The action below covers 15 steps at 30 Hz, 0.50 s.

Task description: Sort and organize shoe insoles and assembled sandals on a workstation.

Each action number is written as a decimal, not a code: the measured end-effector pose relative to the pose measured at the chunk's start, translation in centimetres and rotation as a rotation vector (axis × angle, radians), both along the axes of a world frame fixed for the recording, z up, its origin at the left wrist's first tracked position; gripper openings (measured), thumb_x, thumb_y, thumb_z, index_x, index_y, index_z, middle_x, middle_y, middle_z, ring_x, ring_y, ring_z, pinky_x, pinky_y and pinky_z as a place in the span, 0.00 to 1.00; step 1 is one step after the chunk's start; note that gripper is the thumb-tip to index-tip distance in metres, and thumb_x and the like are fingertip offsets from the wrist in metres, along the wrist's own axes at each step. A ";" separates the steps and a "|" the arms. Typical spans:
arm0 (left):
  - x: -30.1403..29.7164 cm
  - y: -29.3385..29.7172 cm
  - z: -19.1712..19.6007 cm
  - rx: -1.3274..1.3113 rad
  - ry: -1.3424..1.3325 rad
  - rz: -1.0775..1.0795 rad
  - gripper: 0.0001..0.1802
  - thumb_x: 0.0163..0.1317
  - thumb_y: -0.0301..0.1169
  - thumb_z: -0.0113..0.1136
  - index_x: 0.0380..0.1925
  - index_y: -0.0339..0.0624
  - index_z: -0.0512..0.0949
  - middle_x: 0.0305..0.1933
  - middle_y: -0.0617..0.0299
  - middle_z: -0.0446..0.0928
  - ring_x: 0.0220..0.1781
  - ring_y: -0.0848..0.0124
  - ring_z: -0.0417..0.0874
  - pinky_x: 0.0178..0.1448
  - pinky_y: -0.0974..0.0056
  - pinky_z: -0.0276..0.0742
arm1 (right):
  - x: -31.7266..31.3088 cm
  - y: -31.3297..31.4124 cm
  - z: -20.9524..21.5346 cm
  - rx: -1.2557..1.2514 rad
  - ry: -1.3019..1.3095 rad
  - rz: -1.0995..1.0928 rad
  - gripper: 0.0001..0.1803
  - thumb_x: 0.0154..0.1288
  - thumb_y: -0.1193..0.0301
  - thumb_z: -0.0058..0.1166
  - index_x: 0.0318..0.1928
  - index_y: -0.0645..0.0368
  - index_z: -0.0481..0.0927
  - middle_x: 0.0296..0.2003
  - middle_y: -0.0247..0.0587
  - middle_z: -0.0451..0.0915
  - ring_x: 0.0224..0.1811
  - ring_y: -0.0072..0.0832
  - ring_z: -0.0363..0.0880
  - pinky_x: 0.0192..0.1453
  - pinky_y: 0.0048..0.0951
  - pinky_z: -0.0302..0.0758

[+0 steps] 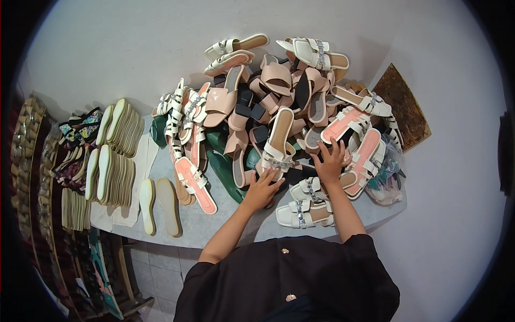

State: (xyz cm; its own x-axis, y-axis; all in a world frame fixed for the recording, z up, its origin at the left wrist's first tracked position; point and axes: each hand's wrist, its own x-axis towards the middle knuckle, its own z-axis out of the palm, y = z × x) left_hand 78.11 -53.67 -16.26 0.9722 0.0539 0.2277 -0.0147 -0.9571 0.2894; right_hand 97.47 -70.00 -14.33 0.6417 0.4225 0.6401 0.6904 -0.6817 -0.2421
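A large heap of sandals and heeled slides lies in front of me. My left hand [261, 191] rests with fingers stretched out at the toe end of a white sandal [279, 134] with a tan insole and a jewelled strap. My right hand [329, 164] reaches over the heap with its fingers spread, just below a white strappy sandal with a pink insole [343, 125]. Under its wrist lie white jewelled sandals [294, 214] at the table's front. Blush-pink block-heeled slides [220, 105] fill the middle of the heap. What lies beneath both palms is hidden.
The grey table [249, 232] meets a pale wall. To the left stand stacked cream soles [116, 177], two loose soles [168, 206] and patterned sandals [80, 126]. A clear plastic bag [387, 185] sits at the right edge, near a brown board [402, 107]. Shelving [110, 268] stands lower left.
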 end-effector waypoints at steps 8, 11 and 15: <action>-2.5 -0.7 1.7 -0.185 -0.182 0.110 0.22 0.54 0.31 0.56 0.51 0.57 0.74 0.60 0.61 0.67 0.67 0.59 0.62 0.63 0.38 0.45 | -3.4 0.3 2.0 0.159 0.162 0.004 0.26 0.49 0.68 0.56 0.53 0.46 0.73 0.60 0.42 0.61 0.67 0.45 0.49 0.64 0.56 0.37; -5.6 0.2 2.6 -0.217 -0.295 0.229 0.20 0.53 0.30 0.56 0.48 0.55 0.76 0.56 0.59 0.70 0.64 0.60 0.65 0.62 0.40 0.45 | -5.6 0.7 1.6 0.236 0.210 0.038 0.25 0.49 0.69 0.55 0.52 0.48 0.73 0.59 0.43 0.62 0.66 0.44 0.51 0.65 0.53 0.40; -11.8 2.7 2.4 -0.172 -0.390 0.548 0.19 0.53 0.29 0.56 0.47 0.46 0.75 0.53 0.58 0.72 0.59 0.59 0.69 0.62 0.49 0.52 | -9.0 1.5 1.2 0.199 0.306 0.096 0.24 0.49 0.69 0.55 0.51 0.49 0.73 0.58 0.43 0.62 0.65 0.43 0.52 0.64 0.51 0.42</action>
